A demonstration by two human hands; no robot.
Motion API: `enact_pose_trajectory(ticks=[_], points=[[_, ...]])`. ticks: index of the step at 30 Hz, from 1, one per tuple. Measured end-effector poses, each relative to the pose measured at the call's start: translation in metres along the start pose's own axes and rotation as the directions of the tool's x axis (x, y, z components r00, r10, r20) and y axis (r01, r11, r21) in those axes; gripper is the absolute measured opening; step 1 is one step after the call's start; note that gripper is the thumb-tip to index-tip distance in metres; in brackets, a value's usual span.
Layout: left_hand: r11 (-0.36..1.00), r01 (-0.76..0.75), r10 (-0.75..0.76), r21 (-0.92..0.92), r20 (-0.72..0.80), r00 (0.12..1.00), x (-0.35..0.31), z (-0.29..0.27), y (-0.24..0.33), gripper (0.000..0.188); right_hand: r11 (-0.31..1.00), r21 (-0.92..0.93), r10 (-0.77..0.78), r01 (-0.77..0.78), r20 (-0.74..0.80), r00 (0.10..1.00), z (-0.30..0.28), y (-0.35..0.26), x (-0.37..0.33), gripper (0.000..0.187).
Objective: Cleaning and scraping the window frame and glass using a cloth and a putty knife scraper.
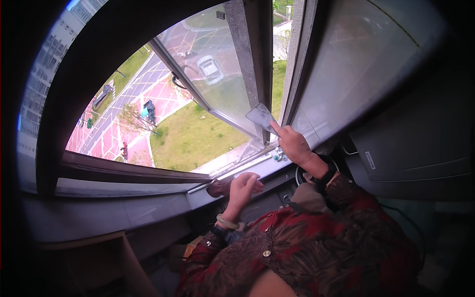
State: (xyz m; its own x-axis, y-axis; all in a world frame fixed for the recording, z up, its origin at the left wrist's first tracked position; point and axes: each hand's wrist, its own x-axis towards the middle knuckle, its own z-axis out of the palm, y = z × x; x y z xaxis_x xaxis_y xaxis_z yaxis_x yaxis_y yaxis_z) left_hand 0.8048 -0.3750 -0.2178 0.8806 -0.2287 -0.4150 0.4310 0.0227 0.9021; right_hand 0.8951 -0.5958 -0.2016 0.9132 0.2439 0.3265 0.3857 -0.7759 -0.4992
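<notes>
My right hand [295,143] reaches up to the window post, closed round the near end of a flat, grey, rectangular piece [259,116]. Its index finger stretches along the piece, which lies against the lower part of the window post [253,64]; whether it is a cloth or a stiff pad I cannot make out. Lower and to the left, my left hand [242,188] hovers near the window sill [200,197] with its fingers loosely curled and nothing visible in them. Beside its wrist, a dark reddish-brown shape [217,188] shows at the sill's edge.
The window opening gives onto a lawn [198,136] and paving far below. An angled glass sash [208,74] stands to its right. Small greenish items [278,157] lie on the sill near my right wrist. A dark cabinet [410,158] is at right, a wooden box [99,262] at lower left.
</notes>
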Motion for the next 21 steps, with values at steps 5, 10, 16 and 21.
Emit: enact_pose_trajectory(ticks=[5, 10, 16, 21], points=[[1.000, 0.018, -0.018, -0.014, -0.007, 1.000, -0.004, 0.002, 0.002, 0.023, 0.899, 0.395, -0.004, 0.187, -0.421, 0.907, -0.070, -0.039, 0.045, 0.032], [1.000, 0.027, -0.027, -0.004, -0.016, 1.000, -0.006, 0.002, 0.006, 0.021, 0.783, 0.582, 0.057, 0.221, -0.421, 0.905, -0.102, -0.049, 0.084, 0.016], [0.998, 0.063, -0.063, 0.000, -0.013, 0.998, -0.002, 0.001, -0.001, 0.018, 0.884, 0.446, 0.030, 0.138, -0.348, 0.937, -0.038, -0.020, 0.045, 0.044], [0.995, 0.100, -0.099, 0.013, -0.053, 0.994, -0.009, -0.004, -0.008, 0.019, 0.782, 0.296, 0.438, -0.548, 0.365, 0.822, 0.066, 0.042, -0.045, 0.036]])
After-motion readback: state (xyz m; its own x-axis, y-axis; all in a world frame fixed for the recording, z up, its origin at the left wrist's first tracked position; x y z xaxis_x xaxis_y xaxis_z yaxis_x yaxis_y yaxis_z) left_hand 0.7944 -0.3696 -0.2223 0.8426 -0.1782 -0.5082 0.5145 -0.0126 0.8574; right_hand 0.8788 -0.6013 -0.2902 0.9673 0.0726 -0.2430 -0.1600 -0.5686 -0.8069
